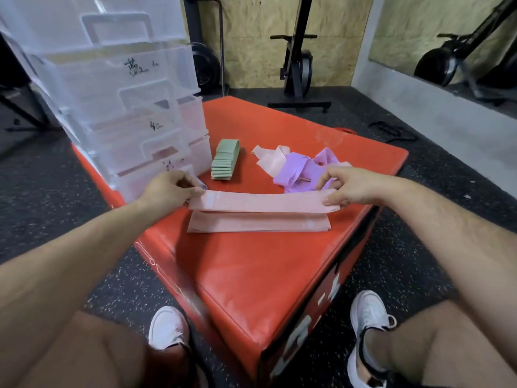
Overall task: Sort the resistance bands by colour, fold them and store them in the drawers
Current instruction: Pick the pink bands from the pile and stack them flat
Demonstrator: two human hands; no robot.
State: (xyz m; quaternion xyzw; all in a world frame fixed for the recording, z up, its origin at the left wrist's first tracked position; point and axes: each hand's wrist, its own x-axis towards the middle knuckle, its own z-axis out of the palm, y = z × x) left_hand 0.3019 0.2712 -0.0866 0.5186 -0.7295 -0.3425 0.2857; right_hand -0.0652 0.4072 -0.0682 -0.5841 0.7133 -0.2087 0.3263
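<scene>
- The pink band (263,201) lies across the centre of the red pad (279,275). It is stretched flat just above the folded pink layers (258,224).
- The left hand (170,189) pinches the band's end at 9 o'clock. The right hand (349,189) grips the end at 3 o'clock, fingers curled over it.
- Judged status: folding of the pink band is in progress.
- Done: a green stack (225,161) lies folded at 11 o'clock from the band, not yet stored.
- Left: a loose pile (299,169) of purple and pink bands at 1 o'clock is unsorted and unfolded.
- The drawers (134,116) stand at 10 o'clock, some pulled partly out.
- Unclear: whether the held band and the layers below are one piece.
- Unclear: the drawer contents, seen only as a tint through cloudy plastic, and the handwritten labels, which are illegible.
- Cut off: the top of the drawer unit.
</scene>
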